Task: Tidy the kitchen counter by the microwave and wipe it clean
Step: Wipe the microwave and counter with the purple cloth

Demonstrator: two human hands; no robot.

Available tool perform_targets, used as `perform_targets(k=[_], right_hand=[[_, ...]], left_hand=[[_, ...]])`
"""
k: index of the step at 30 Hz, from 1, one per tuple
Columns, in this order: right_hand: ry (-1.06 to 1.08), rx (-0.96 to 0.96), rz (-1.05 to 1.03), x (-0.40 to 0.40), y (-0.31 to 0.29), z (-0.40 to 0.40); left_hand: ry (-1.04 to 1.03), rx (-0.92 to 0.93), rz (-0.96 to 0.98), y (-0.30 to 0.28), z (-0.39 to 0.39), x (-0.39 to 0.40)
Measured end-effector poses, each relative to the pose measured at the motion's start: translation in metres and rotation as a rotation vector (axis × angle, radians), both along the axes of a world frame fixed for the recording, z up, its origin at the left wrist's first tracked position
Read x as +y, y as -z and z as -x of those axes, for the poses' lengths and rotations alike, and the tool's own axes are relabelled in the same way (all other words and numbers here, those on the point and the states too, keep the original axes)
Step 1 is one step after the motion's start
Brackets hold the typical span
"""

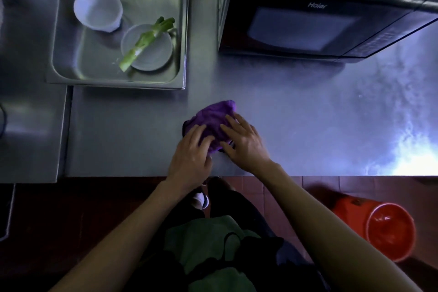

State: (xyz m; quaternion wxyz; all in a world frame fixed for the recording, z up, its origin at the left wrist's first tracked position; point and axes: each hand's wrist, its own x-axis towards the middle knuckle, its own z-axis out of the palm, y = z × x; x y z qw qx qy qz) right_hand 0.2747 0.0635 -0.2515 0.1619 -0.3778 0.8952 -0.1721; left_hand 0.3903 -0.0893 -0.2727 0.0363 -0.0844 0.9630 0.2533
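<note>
A bunched purple cloth lies on the steel counter in front of the black microwave. My left hand rests on the cloth's near left part with fingers curled into it. My right hand lies flat on its right side, fingers spread, pressing it to the counter. The near part of the cloth is hidden under both hands.
A steel tray at the back left holds a white bowl, a white plate and a green leek stalk. An orange bucket stands on the red floor at the right. The counter edge runs just behind my wrists.
</note>
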Motion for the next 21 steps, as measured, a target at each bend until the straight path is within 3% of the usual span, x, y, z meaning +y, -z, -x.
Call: perform_targets(k=[3,6,12,21], right_hand=[[0.019,0.030,-0.022,-0.009,0.003,-0.001],[0.037,-0.064,-0.097,-0.015,0.009,0.000],[-0.010,0.009,-0.185,0.012,0.014,0.001],[0.037,-0.009,-0.170,0.149,0.012,0.015]], left_hand=[[-0.066,-0.019,0.043,0.002,0.006,-0.010],[-0.004,-0.082,0.107,0.004,0.015,-0.013],[0.141,-0.118,0.174,0.001,0.026,0.000],[0.273,-0.137,0.151,0.006,0.064,0.134]])
